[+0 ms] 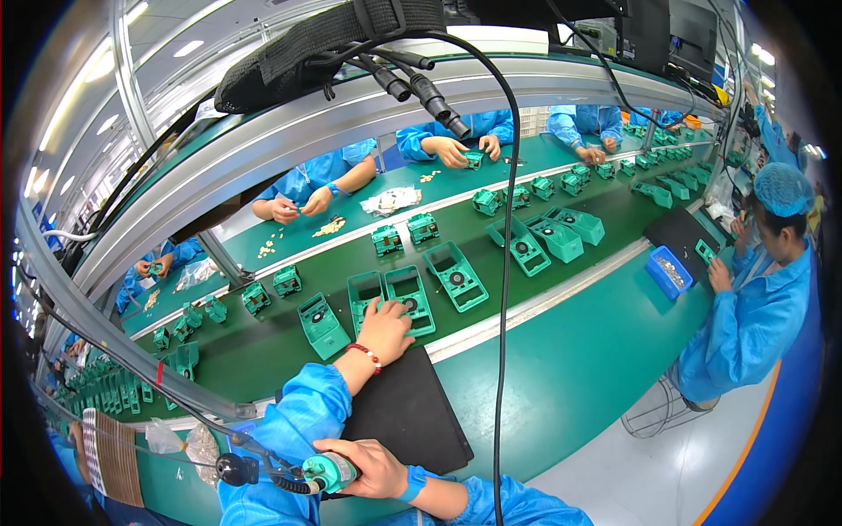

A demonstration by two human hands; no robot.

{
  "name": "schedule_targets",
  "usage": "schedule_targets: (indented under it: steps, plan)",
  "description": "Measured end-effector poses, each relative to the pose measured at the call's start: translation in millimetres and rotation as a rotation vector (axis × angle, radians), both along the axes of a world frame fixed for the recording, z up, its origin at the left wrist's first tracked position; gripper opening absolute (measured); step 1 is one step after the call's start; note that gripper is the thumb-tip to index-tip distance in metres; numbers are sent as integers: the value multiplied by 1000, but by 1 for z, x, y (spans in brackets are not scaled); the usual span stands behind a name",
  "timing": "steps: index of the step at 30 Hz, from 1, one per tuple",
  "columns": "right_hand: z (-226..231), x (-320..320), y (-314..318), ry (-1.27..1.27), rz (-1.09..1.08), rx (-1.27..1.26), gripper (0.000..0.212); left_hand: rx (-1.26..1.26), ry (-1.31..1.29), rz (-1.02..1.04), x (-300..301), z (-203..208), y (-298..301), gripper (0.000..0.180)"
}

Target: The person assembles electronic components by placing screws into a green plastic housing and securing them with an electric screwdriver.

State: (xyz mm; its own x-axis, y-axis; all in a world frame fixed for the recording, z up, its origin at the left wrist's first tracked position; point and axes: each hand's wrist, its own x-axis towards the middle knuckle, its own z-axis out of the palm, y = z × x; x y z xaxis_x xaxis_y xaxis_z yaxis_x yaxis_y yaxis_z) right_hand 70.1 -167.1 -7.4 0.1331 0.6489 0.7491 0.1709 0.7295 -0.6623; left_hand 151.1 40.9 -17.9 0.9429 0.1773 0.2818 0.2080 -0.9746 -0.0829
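Observation:
My left hand [386,335], with a beaded bracelet at the wrist, reaches onto the dark green conveyor belt. Its fingers curl over the near end of a green plastic housing [409,289] with a round black part inside. A second green housing [364,287] stands close against it on the left, partly behind my fingers. Low in the picture, my right hand [381,469] is wrapped round a green and grey electric screwdriver [331,472] with a coiled black cord; its tip is hidden. A black mat [408,416] lies below my left hand.
More housings [456,276] and small green assemblies [386,239] line the belt. A black cable [503,333] hangs across the view. At right, a co-worker [754,280] handles a green part near a blue bin [668,272]. Other workers sit across the belt. Bagged small parts [202,451] lie left.

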Motion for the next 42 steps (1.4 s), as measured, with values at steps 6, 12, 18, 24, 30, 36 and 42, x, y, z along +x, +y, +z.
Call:
schedule_targets:
  steps: [6,12,18,24,30,36,42]
  plan:
    - [-9,0,7,21,-59,37,76,-16,11,14,55,-2,-24,46]
    - [-8,6,10,42,-114,-18,74,-75,-45,23,94,-57,-29,47]
    - [-5,0,15,55,-89,46,74,-239,-167,-89,77,-30,-25,27]
    - [-4,-1,13,35,-111,121,72,-253,-363,-81,-30,37,-32,24]
    - [1,-10,2,10,-46,87,79,-483,-566,198,-179,71,12,21]
    - [0,-22,2,13,-13,83,76,-177,-406,505,-290,36,70,19]
    - [-2,-25,0,0,-2,75,75,-229,-113,589,-324,-5,87,27]
